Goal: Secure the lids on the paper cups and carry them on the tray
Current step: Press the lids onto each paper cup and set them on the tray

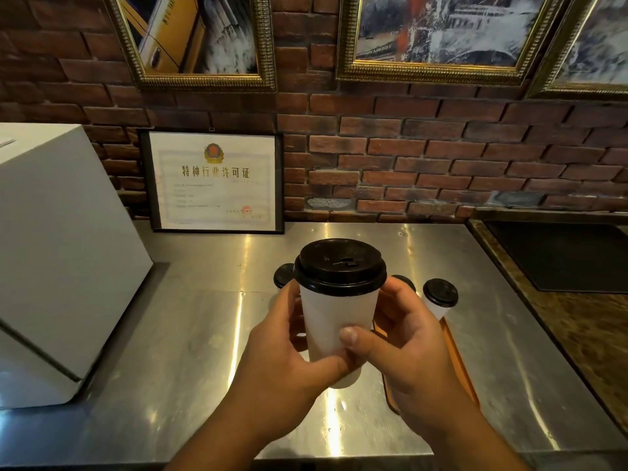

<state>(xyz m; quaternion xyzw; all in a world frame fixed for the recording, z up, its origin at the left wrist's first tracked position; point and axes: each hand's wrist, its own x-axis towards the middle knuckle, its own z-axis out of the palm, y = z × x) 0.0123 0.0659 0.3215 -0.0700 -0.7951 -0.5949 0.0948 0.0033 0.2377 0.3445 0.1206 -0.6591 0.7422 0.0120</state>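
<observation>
White paper cup (334,329) with black plastic lid (340,266), held up in both hands over the steel counter (190,317).

Left hand (289,355) and right hand (404,345) both curled closed around the cup wall, right thumb pressed on its front. Behind, partly hidden: orange tray (457,362) with more lidded cups, one clear at right (440,297). White box (57,253) at left; framed certificate (215,180) leaning on brick wall (441,158).

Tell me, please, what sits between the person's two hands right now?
In the head view, a white paper cup with a black lid sits between the left hand and right hand.
</observation>
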